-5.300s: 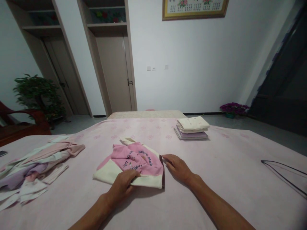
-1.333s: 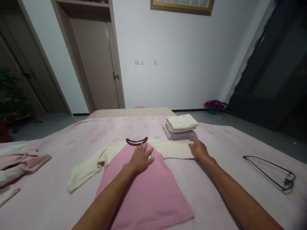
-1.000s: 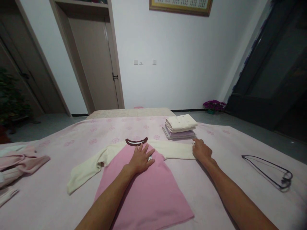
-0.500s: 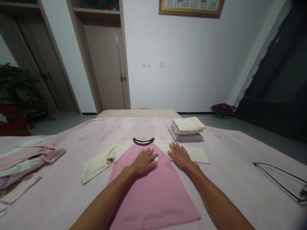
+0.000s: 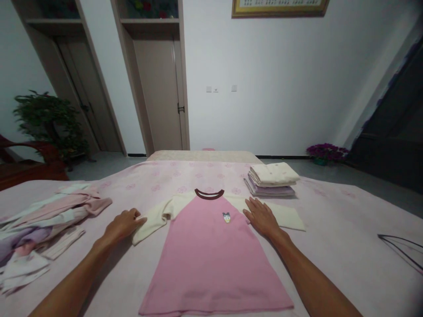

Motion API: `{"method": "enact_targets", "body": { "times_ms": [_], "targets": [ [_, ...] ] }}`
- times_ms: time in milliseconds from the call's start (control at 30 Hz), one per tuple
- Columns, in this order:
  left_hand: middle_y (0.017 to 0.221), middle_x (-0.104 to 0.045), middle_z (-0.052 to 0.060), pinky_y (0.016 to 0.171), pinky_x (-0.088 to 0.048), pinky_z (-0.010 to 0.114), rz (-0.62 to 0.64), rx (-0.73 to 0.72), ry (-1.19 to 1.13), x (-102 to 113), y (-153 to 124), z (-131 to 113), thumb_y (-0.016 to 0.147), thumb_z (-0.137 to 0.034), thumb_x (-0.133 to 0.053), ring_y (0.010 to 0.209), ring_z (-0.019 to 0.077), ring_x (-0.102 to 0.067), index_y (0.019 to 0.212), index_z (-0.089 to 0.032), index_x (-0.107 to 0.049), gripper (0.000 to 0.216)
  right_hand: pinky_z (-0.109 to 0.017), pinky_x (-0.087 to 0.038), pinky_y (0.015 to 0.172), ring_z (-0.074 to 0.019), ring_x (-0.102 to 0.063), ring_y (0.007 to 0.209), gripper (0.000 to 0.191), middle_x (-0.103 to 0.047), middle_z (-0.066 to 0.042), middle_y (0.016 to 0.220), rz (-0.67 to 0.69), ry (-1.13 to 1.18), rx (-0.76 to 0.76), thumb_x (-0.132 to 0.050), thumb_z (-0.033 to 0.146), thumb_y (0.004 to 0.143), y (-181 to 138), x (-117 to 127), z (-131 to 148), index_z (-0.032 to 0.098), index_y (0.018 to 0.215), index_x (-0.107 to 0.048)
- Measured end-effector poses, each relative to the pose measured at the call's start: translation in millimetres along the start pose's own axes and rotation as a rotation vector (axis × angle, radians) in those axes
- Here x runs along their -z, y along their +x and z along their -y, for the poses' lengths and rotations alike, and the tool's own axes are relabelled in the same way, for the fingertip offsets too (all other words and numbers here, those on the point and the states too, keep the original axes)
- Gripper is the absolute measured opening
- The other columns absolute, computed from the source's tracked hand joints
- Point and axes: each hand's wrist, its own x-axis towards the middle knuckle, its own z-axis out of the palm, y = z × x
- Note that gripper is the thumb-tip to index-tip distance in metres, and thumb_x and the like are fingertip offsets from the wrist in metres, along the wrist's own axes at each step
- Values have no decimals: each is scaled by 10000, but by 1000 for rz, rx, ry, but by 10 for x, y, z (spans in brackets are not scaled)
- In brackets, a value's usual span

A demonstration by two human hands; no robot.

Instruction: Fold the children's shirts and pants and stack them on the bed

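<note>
Cloth, pale pink with a flower print (image 5: pixel 333 237), covers the broad flat surface. Beige flat-topped furniture (image 5: pixel 201 156) shows past its far edge. Behind: white wall (image 5: pixel 280 88), brown-grey door (image 5: pixel 158 92), gold-framed picture (image 5: pixel 280 14). Reddish wooden armchair (image 5: pixel 48 157) and green leafy plant (image 5: pixel 49 119) at left, purple-flowered pot plant (image 5: pixel 327 151) on the floor at right.

Pink shirt with cream sleeves and dark brown collar (image 5: pixel 211 255) lies flat mid-surface, collar at the far end, hem nearest the wearer.

Hands: right hand (image 5: pixel 262 216) palm down, fingers slightly spread, over the upper part of the right sleeve (image 5: pixel 291 216). Left hand (image 5: pixel 124 223) half curled, thumb at the left sleeve's cuff; can't tell if it's pinching fabric. Left sleeve (image 5: pixel 152 224) angles nearward, bunched near the top; right one runs almost straight out.

Edges: folded cream-and-lilac fabric stack (image 5: pixel 273 174) just beyond the right sleeve. Loose pastel clothes pile (image 5: pixel 62 215) left of the left hand, gap between. Thin black wire loop (image 5: pixel 381 236) far right, cut by frame, well apart from the right hand.
</note>
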Motion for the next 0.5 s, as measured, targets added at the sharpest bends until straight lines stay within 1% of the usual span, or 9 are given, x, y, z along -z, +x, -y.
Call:
{"method": "enact_targets", "body": {
  "times_ms": [33, 100, 167, 233, 300, 333, 400, 433, 500],
  "targets": [
    [931, -704, 87, 719, -464, 325, 19, -25, -33, -23, -3, 51, 778, -533, -574, 852, 269, -657, 892, -206, -678, 362, -464, -177, 1201, -259, -235, 1510, 595, -312, -103, 1628, -7, 0, 2, -312, 456, 1013, 1, -7, -5, 182, 1536, -387],
    [880, -706, 63, 692, -465, 304, -13, -49, -163, -39, 0, 79, 770, -480, -568, 821, 247, -656, 858, -203, -660, 305, -462, -180, 1201, -257, -236, 1509, 583, -318, -96, 1626, -18, 4, 5, -315, 450, 1015, 2, -19, -11, 190, 1531, -396],
    [858, -710, 48, 660, -478, 289, -105, -16, -351, 8, 29, 48, 784, -465, -542, 803, 233, -659, 888, -195, -651, 310, -467, -183, 1200, -258, -236, 1510, 577, -319, -99, 1626, -26, 9, 8, -314, 443, 1017, 2, -27, -14, 188, 1528, -399],
    [864, -714, 44, 634, -496, 282, -208, 39, -510, 109, 96, 10, 794, -467, -531, 795, 228, -662, 960, -182, -649, 351, -469, -184, 1199, -259, -237, 1509, 577, -318, -101, 1626, -27, 13, 7, -318, 442, 1016, 6, -33, -15, 187, 1527, -400],
    [893, -716, 47, 629, -513, 278, -287, 80, -561, 216, 194, -1, 787, -454, -550, 809, 229, -667, 1048, -171, -642, 395, -468, -182, 1201, -260, -236, 1510, 579, -316, -98, 1627, -24, 17, 4, -321, 448, 1014, 12, -34, -14, 190, 1526, -402],
    [921, -714, 51, 644, -520, 278, -320, 91, -541, 256, 248, 9, 783, -439, -561, 833, 231, -671, 1096, -169, -634, 420, -468, -181, 1201, -260, -237, 1509, 583, -316, -96, 1627, -20, 19, 1, -323, 454, 1013, 16, -33, -13, 190, 1526, -402],
    [1007, -707, 64, 704, -525, 285, -356, 91, -421, 289, 346, 54, 788, -409, -580, 910, 240, -673, 1205, -179, -607, 477, -473, -181, 1202, -262, -238, 1509, 590, -318, -95, 1626, -15, 23, -1, -326, 459, 1010, 22, -30, -13, 185, 1526, -401],
    [1058, -702, 72, 738, -522, 295, -351, 88, -336, 281, 383, 84, 797, -390, -584, 954, 249, -669, 1248, -189, -593, 494, -475, -181, 1202, -263, -237, 1509, 593, -320, -94, 1625, -14, 24, -2, -328, 461, 1008, 25, -29, -13, 182, 1526, -402],
    [1132, -696, 97, 779, -515, 330, -298, 82, -143, 228, 425, 140, 825, -330, -568, 1009, 278, -661, 1285, -199, -588, 478, -478, -178, 1203, -262, -235, 1509, 596, -323, -91, 1624, -13, 28, -3, -333, 465, 1006, 29, -30, -16, 183, 1527, -401]
  ]
}}
